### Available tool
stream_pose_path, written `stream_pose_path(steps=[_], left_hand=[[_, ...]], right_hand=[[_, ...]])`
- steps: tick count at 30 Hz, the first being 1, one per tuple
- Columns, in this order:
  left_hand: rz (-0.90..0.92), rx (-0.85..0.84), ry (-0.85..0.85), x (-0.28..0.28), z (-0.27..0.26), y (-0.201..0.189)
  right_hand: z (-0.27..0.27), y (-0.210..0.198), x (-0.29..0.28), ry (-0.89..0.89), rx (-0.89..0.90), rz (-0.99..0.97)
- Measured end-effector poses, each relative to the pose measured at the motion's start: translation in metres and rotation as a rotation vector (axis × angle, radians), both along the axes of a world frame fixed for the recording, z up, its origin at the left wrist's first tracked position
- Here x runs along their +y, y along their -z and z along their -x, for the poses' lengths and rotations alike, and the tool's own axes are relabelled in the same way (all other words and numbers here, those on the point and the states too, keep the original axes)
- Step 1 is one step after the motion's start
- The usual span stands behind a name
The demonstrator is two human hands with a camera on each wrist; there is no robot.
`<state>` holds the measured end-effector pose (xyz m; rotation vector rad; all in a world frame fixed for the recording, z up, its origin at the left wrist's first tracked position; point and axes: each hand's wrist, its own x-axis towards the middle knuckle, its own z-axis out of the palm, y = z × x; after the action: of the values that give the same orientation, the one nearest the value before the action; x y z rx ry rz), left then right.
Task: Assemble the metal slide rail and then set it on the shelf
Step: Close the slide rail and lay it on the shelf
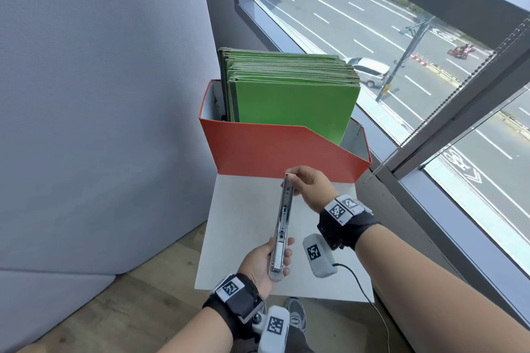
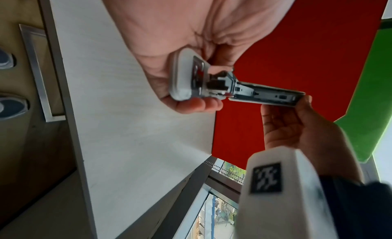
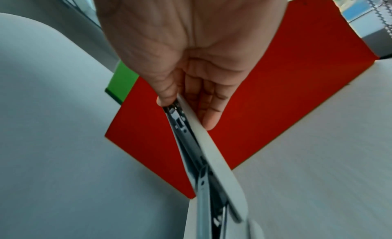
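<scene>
Left hand (image 1: 262, 262) gripped the near end of the metal slide rail (image 1: 282, 223) while the right hand (image 1: 308, 185) pinched its far tip, so the rail's long axis ran near-to-far above the white shelf (image 1: 241, 223), toward the red file box (image 1: 275, 149).

Grey wall (image 1: 100, 94) — sunlit window (image 1: 401, 37)

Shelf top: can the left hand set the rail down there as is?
Probably yes: the white shelf top lies bare right under the rail, short of the red box; the left hand grips its near end.
</scene>
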<state>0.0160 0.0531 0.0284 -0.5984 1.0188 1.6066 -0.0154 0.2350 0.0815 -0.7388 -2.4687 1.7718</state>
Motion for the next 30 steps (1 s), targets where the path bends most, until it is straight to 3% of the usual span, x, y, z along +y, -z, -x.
stream_pose_path(steps=[6, 14, 22, 30], left_hand=[[0.027, -0.061, -0.042, 0.007, 0.006, 0.002], [0.006, -0.003, -0.199, 0.014, 0.016, -0.019], [-0.044, -0.012, -0.257, 0.015, 0.019, -0.015], [0.005, 0.109, -0.147, 0.014, 0.018, -0.010]], right_hand=[[-0.036, -0.016, -0.021, -0.131, 0.077, -0.069], [-0.082, 0.001, -0.046, -0.341, 0.150, -0.277], [-0.092, 0.020, -0.053, -0.327, 0.223, -0.272], [-0.100, 0.026, -0.054, -0.253, 0.184, -0.260]])
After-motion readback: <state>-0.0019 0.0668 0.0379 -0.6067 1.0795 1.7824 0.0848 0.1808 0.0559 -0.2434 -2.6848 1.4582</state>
